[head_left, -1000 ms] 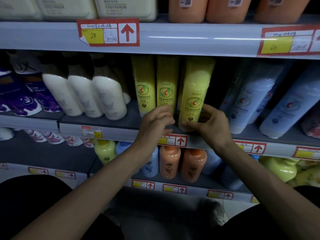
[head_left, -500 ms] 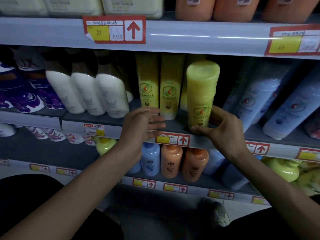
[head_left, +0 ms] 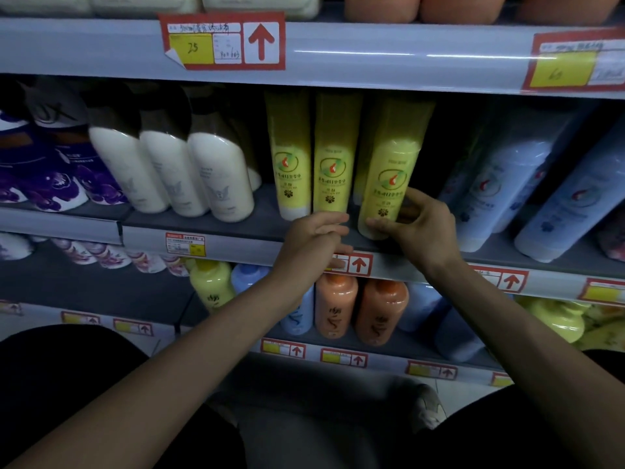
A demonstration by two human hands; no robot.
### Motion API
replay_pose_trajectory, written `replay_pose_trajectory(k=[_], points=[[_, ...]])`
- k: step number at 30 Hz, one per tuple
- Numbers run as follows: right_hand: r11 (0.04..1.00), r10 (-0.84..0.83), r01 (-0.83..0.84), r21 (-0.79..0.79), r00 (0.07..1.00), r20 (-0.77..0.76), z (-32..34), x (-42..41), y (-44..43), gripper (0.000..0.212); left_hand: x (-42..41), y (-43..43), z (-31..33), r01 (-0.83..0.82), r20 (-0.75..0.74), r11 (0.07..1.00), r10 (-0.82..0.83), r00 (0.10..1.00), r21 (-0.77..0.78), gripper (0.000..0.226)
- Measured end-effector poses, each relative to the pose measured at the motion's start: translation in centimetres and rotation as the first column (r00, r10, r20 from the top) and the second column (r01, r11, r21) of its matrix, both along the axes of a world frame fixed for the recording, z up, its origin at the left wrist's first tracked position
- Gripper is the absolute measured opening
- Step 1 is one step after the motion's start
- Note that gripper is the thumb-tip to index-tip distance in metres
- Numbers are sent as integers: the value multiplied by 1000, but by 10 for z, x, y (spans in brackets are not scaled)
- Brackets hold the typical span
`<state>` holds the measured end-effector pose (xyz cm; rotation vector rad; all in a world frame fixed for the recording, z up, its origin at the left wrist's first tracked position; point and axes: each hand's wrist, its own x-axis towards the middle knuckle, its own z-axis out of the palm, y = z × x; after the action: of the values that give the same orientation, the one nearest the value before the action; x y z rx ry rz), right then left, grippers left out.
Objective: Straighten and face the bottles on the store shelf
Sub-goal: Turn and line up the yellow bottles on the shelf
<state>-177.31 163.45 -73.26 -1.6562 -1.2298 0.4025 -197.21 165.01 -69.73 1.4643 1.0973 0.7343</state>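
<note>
Right hand [head_left: 422, 228]: grips the yellow bottle [head_left: 392, 174] by its base, apparently to face its label outward.
Left hand [head_left: 314, 238]: fingers loose, empty, at the shelf [head_left: 236, 228] edge.

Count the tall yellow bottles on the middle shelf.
3: left bottle, middle bottle, and right bottle, gripped near its base by the right hand. More may stand hidden behind them.

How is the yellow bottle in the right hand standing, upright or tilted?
Tilted: the yellow bottle, gripped low by the right hand, leans its top rightward, while both yellow neighbours stand nearly straight.
</note>
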Motion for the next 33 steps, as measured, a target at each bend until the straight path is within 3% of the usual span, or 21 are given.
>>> replay_pose_trajectory(k=[6,11,16,23,33], points=[[998,-62,62,5,997,37,0,-9,2,66,16,0,-1,35,20,998,-34,999,-48,48],[998,-27,25,-64,999,-29,1,-7,0,81,26,-7,0,93,77,987,-83,994,-132,56],[999,-44,43,-22,998,-50,0,-11,-3,64,28,-6,1,117,134,979,-95,986,-164,51],[996,-92,92,1,996,-19,-7,-14,5,69,31,-10,2,132,131,982,-114,985,-138,50],[996,-93,92,11,995,26,-10,-15,9,53,38,-10,2,88,174,985,-62,983,-145,56]])
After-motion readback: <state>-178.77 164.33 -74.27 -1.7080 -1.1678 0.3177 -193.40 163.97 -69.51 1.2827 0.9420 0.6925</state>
